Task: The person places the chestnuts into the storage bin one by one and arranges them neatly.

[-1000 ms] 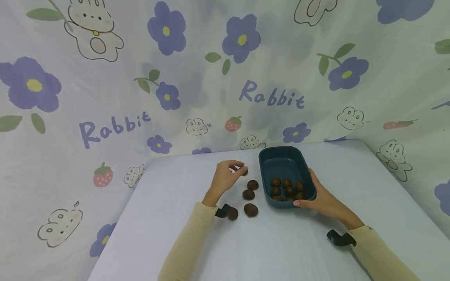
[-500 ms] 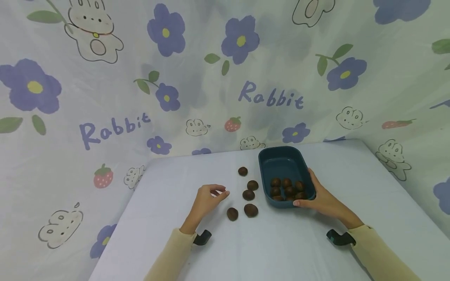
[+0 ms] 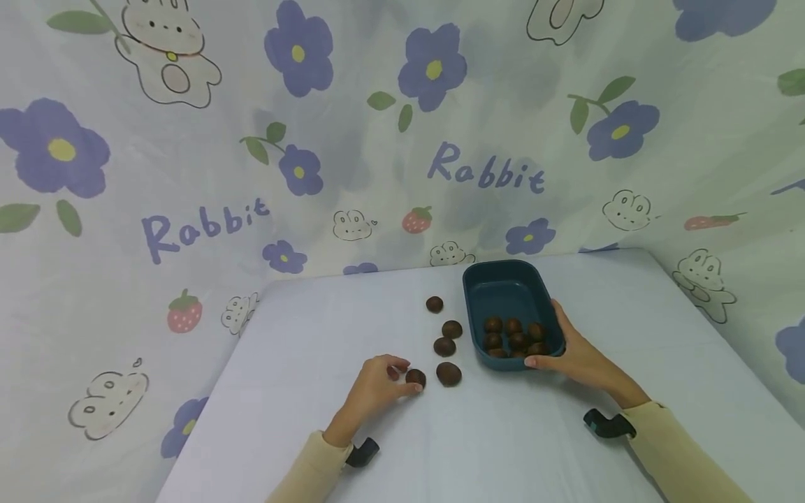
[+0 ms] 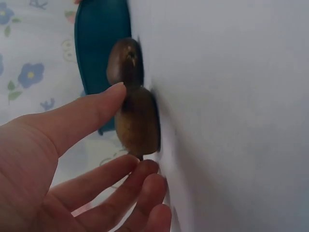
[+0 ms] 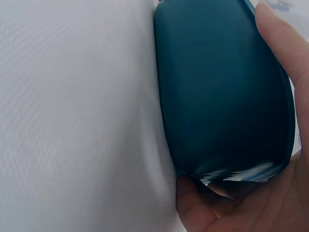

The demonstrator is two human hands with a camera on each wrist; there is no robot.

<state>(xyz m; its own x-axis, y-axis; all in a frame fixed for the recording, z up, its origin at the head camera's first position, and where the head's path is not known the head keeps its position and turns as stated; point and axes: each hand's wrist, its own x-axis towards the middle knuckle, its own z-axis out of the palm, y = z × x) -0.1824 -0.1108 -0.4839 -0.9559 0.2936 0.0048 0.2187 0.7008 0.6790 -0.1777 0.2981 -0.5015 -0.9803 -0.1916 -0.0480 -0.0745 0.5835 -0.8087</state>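
Note:
My left hand (image 3: 376, 385) is at a brown chestnut (image 3: 416, 379) on the white table, thumb and fingers spread on either side of it. In the left wrist view the thumb tip overlaps the upper end of this chestnut (image 4: 137, 126), while the fingertips (image 4: 149, 166) lie just below it; a firm pinch does not show. Behind it sits another chestnut (image 4: 124, 63). My right hand (image 3: 581, 360) grips the near right corner of a dark teal box (image 3: 481, 279), thumb over the rim and fingers along the outside. Several chestnuts (image 3: 512, 326) lie in the box's near end.
Left of the box several more chestnuts lie loose: one nearby (image 3: 448, 374), a close pair (image 3: 444, 347) further back, and a lone chestnut (image 3: 434, 304) farthest away. A patterned cloth (image 3: 352, 175) hangs behind the table's back edge.
My left hand has left the farthest chestnut, drawn back toward me, then come in to the nearest left chestnut. The right hand and box have stayed put.

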